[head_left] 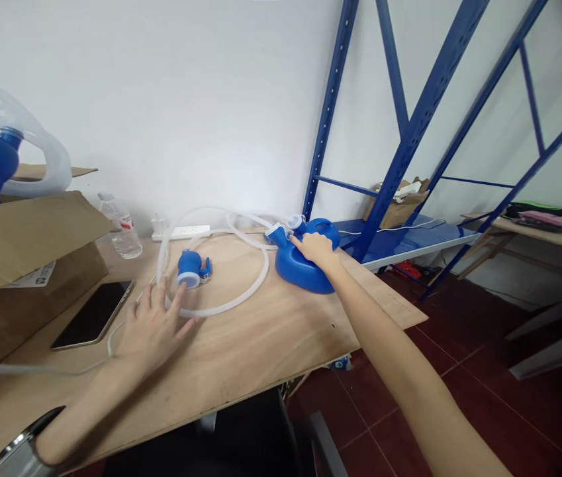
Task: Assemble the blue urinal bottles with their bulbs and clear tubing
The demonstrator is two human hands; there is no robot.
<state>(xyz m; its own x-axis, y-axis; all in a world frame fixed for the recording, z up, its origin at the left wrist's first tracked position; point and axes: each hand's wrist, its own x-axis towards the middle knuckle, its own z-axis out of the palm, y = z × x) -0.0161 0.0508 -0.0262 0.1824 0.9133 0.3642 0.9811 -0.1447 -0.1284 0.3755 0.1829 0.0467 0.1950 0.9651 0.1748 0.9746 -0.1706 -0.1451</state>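
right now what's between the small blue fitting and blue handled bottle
Head view: translucent hose curves across the wooden tabletop between the small blue fitting and blue handled bottle.

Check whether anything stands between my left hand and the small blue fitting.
Only the translucent hose runs there, passing by the fingers of the left hand; nothing visible separates its index fingertip from the rim of the small blue fitting.

No legible text, red-marked label (pixel 126 223) on bottle (pixel 129 248) too small to read, printed white label (pixel 33 276) on box (pixel 79 265) likewise unreadable
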